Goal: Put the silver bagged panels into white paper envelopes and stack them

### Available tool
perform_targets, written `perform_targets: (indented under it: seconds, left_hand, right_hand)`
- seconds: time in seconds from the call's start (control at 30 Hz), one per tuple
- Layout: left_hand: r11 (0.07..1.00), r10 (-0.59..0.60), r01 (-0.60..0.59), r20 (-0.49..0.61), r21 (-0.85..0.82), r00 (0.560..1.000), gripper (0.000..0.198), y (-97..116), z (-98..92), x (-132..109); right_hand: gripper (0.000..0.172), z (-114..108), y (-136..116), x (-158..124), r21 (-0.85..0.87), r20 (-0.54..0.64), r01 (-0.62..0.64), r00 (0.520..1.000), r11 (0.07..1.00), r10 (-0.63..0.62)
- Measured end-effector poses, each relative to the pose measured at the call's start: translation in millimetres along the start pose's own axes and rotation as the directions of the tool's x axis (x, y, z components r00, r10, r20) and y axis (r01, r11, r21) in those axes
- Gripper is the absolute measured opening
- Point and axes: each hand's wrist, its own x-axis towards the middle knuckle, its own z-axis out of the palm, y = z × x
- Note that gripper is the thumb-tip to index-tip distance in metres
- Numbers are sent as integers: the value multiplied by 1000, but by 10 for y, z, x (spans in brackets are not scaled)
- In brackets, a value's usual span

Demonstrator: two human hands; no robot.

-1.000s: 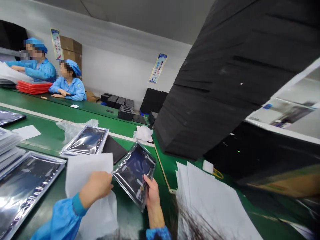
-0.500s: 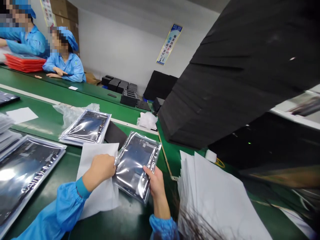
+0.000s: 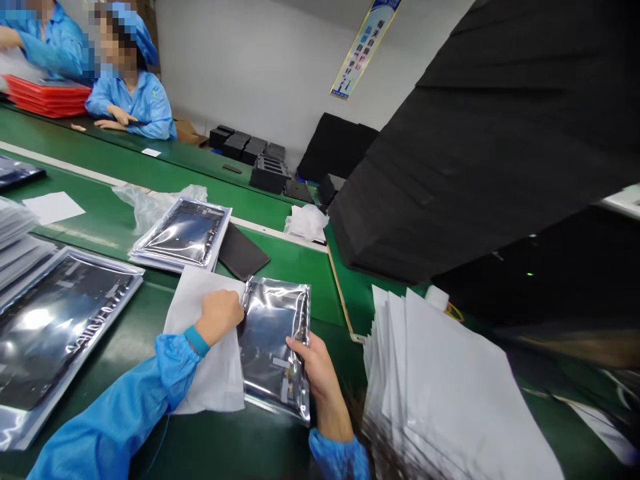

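Foil anti-static bag [image 3: 274, 347], dark flat panel inside, lying on the green counter [image 3: 295, 287] directly ahead of the wearer, left edge against a white sheet [image 3: 213, 360]. Black padded stack [image 3: 480, 147] looming at upper right. Large bagged panel [image 3: 65, 327] on the counter at left, well clear of the hands. Stack of white sheets [image 3: 450, 393] just right of the right hand. Left arm [image 3: 115, 407] in blue sleeve, extended from lower left, angled inward. Left hand [image 3: 220, 317] curled, resting on the white sheet, fingers at the bag's edge; grip on the bag not determinable. Right hand [image 3: 315, 373] closed on the bag's lower right edge, thumb on top, forearm bare.
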Motion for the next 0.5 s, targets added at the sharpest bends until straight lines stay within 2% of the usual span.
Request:
perform_targets:
  seconds: [0.17,0.3,0.37,0.5]
  left_hand:
    - [997,10,-7,-32,75,999,33,27,-41,24]
    - [995,11,-4,-73,99,997,34,31,-62,22]
    - [994,19,-9,-92,105,996,34,39,-60,25]
    - [995,44,-32,-124,96,991,35,32,-53,40]
  right_hand:
    - [33,-117,148,-186,-23,127,-68,989,997,71]
    - [47,-151,197,-241,4,236,-138,963,990,134]
    - [49,-128,221,-222,17,193,-158,969,987,152]
    - [49,-15,255,-136,57,11,-127,992,990,126]
